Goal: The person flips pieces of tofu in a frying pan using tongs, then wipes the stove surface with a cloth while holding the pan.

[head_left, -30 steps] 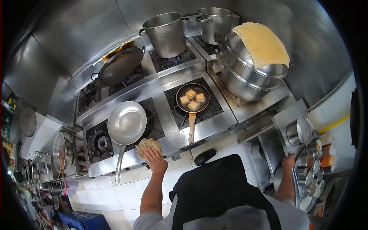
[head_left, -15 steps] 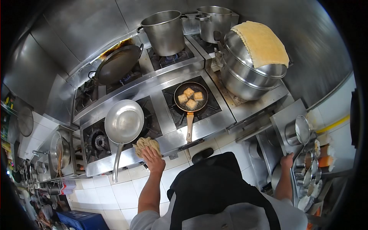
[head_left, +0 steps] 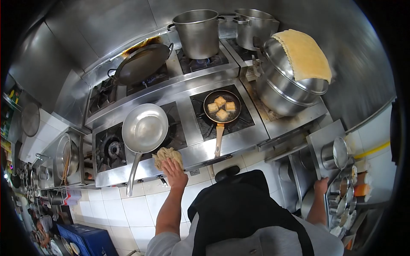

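Observation:
My left hand point(head_left: 174, 175) lies over a crumpled beige cloth point(head_left: 165, 157) at the stove's steel front edge, its fingers pressed on the cloth. Just left of it, a silver frying pan point(head_left: 145, 127) sits across the burners, its long handle jutting past the front edge. To the right, a dark frying pan point(head_left: 211, 113) with a wooden-looking handle holds several golden-brown square pieces point(head_left: 222, 114) in shiny liquid, on a burner grate. Off to the right, my right hand point(head_left: 321, 185) is closed on the edge of a steel counter point(head_left: 318, 160) beside several metal containers.
Behind the front burners stand a tilted wok point(head_left: 143, 66), a tall stockpot point(head_left: 196, 36) and a second pot point(head_left: 254, 30). A large domed pot point(head_left: 284, 91) at right carries a yellow folded cloth point(head_left: 305, 55) on its lid. A sink point(head_left: 55, 175) is at left, near a blue box point(head_left: 85, 241).
The camera view has shifted, so the stove and pots appear further right. My left hand stays on the beige cloth and my right hand stays at the counter edge.

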A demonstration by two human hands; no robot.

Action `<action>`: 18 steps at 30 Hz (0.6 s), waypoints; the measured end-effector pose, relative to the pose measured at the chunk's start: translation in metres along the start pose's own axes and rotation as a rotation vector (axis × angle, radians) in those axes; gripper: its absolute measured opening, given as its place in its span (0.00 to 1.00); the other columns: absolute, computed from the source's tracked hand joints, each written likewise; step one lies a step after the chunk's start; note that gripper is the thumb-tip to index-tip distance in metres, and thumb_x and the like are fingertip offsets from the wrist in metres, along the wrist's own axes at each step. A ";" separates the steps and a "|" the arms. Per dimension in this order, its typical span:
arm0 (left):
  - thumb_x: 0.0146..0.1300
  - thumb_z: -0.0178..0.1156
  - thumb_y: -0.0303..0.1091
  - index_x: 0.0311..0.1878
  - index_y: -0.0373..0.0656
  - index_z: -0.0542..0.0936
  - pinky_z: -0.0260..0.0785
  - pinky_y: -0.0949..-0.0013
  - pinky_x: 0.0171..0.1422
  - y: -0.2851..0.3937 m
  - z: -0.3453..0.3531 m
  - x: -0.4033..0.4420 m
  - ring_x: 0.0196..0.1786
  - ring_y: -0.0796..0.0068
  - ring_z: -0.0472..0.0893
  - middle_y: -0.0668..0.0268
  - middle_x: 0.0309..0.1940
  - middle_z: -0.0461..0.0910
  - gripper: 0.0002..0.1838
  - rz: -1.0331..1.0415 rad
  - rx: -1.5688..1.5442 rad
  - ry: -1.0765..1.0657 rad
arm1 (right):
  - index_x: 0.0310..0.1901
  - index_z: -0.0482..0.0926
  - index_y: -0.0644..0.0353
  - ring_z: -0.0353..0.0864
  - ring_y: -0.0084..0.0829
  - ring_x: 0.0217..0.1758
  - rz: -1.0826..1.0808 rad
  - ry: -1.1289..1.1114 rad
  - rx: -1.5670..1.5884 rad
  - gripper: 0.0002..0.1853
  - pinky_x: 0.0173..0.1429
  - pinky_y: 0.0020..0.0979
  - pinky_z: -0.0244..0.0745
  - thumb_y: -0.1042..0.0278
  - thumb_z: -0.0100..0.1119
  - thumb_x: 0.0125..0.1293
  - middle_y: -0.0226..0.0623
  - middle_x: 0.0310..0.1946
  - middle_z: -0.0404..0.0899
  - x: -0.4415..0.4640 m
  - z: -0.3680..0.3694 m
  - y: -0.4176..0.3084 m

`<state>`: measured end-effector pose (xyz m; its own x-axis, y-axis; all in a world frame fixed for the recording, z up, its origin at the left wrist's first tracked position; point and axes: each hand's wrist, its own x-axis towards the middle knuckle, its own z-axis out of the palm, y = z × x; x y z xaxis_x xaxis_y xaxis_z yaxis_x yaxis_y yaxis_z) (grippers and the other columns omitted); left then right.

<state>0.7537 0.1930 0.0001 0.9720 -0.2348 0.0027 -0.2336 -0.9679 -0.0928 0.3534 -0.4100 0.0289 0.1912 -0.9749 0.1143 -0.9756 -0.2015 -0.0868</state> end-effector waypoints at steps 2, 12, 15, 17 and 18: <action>0.52 0.50 0.37 0.67 0.29 0.54 0.28 0.42 0.73 -0.001 0.000 0.000 0.72 0.36 0.39 0.40 0.70 0.44 0.39 0.017 0.016 0.014 | 0.56 0.60 0.67 0.77 0.57 0.45 0.012 0.001 0.016 0.25 0.51 0.51 0.71 0.70 0.47 0.55 0.61 0.42 0.77 -0.003 -0.002 -0.003; 0.52 0.49 0.35 0.66 0.29 0.55 0.27 0.41 0.73 -0.001 -0.001 -0.001 0.72 0.36 0.40 0.40 0.70 0.46 0.37 0.018 0.010 0.056 | 0.55 0.62 0.66 0.77 0.56 0.48 0.048 -0.039 0.048 0.24 0.53 0.50 0.69 0.71 0.47 0.55 0.61 0.44 0.76 -0.003 -0.006 -0.007; 0.53 0.49 0.35 0.66 0.30 0.56 0.28 0.41 0.73 -0.001 -0.001 0.001 0.72 0.36 0.40 0.40 0.70 0.46 0.37 0.017 0.019 0.050 | 0.53 0.63 0.65 0.77 0.57 0.47 0.038 -0.020 -0.004 0.22 0.53 0.51 0.70 0.71 0.47 0.55 0.61 0.44 0.76 -0.006 -0.010 -0.009; 0.53 0.49 0.35 0.66 0.30 0.56 0.28 0.41 0.73 -0.001 -0.001 0.000 0.72 0.36 0.40 0.40 0.70 0.46 0.37 0.022 0.012 0.061 | 0.52 0.63 0.65 0.77 0.57 0.47 0.030 -0.031 -0.009 0.21 0.53 0.51 0.70 0.71 0.47 0.55 0.60 0.43 0.77 -0.003 -0.009 -0.006; 0.53 0.49 0.35 0.66 0.30 0.56 0.28 0.41 0.73 -0.001 0.000 0.000 0.72 0.36 0.40 0.40 0.70 0.46 0.37 0.022 0.012 0.062 | 0.51 0.63 0.65 0.76 0.57 0.47 0.025 -0.045 -0.016 0.20 0.53 0.50 0.70 0.71 0.47 0.55 0.60 0.43 0.77 -0.002 -0.007 -0.005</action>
<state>0.7541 0.1943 0.0005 0.9633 -0.2613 0.0618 -0.2540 -0.9615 -0.1053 0.3570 -0.4062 0.0365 0.1712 -0.9829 0.0676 -0.9817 -0.1760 -0.0732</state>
